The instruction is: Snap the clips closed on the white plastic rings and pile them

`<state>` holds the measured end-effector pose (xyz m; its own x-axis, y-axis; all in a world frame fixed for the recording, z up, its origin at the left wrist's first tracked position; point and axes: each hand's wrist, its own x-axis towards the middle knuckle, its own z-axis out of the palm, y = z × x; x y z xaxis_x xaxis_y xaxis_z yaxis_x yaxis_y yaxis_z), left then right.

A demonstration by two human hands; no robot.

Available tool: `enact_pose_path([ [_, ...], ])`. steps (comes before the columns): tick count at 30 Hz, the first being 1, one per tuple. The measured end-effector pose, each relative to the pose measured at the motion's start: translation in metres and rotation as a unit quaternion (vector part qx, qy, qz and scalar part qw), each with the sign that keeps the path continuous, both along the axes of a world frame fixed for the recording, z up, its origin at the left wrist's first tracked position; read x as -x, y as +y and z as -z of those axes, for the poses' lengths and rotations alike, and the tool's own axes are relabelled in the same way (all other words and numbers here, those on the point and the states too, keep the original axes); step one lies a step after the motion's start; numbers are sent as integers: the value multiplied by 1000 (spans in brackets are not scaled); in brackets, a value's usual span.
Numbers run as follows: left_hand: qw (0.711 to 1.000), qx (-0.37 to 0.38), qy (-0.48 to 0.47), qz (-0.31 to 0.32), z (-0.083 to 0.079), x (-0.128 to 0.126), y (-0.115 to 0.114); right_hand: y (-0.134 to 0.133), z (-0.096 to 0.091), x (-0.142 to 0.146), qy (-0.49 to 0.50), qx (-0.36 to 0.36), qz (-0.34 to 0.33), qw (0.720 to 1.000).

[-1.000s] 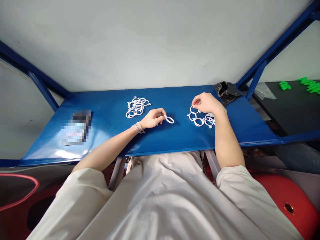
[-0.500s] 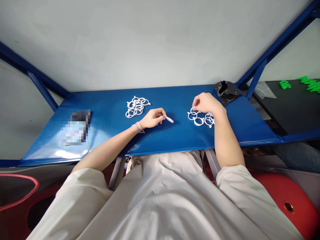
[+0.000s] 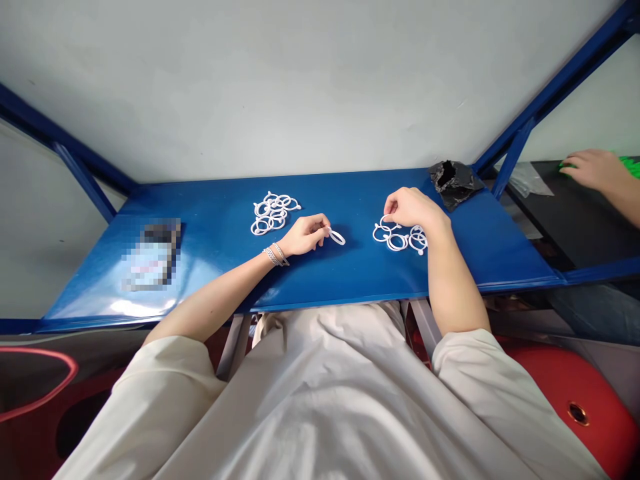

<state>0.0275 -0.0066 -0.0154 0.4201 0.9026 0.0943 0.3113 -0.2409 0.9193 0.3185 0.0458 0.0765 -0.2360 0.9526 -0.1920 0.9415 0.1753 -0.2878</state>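
On the blue bench [image 3: 360, 280], my left hand [image 3: 303, 236] pinches the edge of a white plastic ring [image 3: 337, 237] at twelve o'clock. My right hand [image 3: 410, 208], at one o'clock, is curled over a ring cluster [image 3: 398, 241], pinching its top ring. A ring pile [image 3: 273, 215] lies at eleven o'clock, near my left hand. A black bag [image 3: 454, 185] sits just beyond my right hand, and a blurred object [image 3: 151, 255] lies at ten o'clock. At two o'clock, another person's hand [image 3: 593, 169] touches green pieces [image 3: 631, 166] on a dark table [image 3: 575, 220].
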Motion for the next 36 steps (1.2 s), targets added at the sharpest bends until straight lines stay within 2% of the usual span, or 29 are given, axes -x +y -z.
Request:
enact_pose_path([
  [3, 983, -135, 107, -62, -9, 5, 0, 0, 0, 0, -7, 0, 4, 1000],
  [5, 941, -240, 195, -141, -15, 12, 3, 0, 1, -1, -5, 0, 3, 1000],
  [7, 894, -286, 266, -218, -22, 20, 8, 1, 3, -1, -1, -6, -1, 1000],
  [10, 856, -256, 342, -291, -29, 33, 16, 1, 4, -1, 30, -48, -9, 998],
  [14, 840, -188, 367, -353, -38, 47, 21, 1, 5, 2, 110, -123, -9, 986],
  [17, 826, -167, 377, -384, -43, 53, 19, 0, 4, 3, 131, -147, -2, 980],
  [20, 793, -161, 429, -400, -44, 54, 15, -1, 4, 5, 144, -155, 10, 977],
  [22, 778, -171, 459, -394, -41, 52, 13, -2, 5, 7, 172, -141, 16, 975],
  [23, 780, -180, 460, -385, -39, 51, 13, -3, 6, 8, 190, -127, 17, 973],
  [25, 807, -215, 426, -347, -34, 45, 12, -4, 10, 14, 229, -92, 11, 969],
  [28, 866, -302, 331, -222, -26, 29, 6, -7, 21, 27, 290, -46, -7, 956],
  [30, 889, -345, 282, -103, -22, 15, -3, -9, 30, 39, 344, -13, -19, 939],
  [31, 895, -353, 265, -62, -20, 8, -8, -11, 35, 45, 375, 6, -23, 927],
  [33, 898, -362, 250, -30, -15, -4, -16, -16, 43, 57, 424, 47, -34, 904],
  [36, 898, -373, 232, -19, -7, -13, -22, -22, 50, 72, 456, 112, -46, 881],
])
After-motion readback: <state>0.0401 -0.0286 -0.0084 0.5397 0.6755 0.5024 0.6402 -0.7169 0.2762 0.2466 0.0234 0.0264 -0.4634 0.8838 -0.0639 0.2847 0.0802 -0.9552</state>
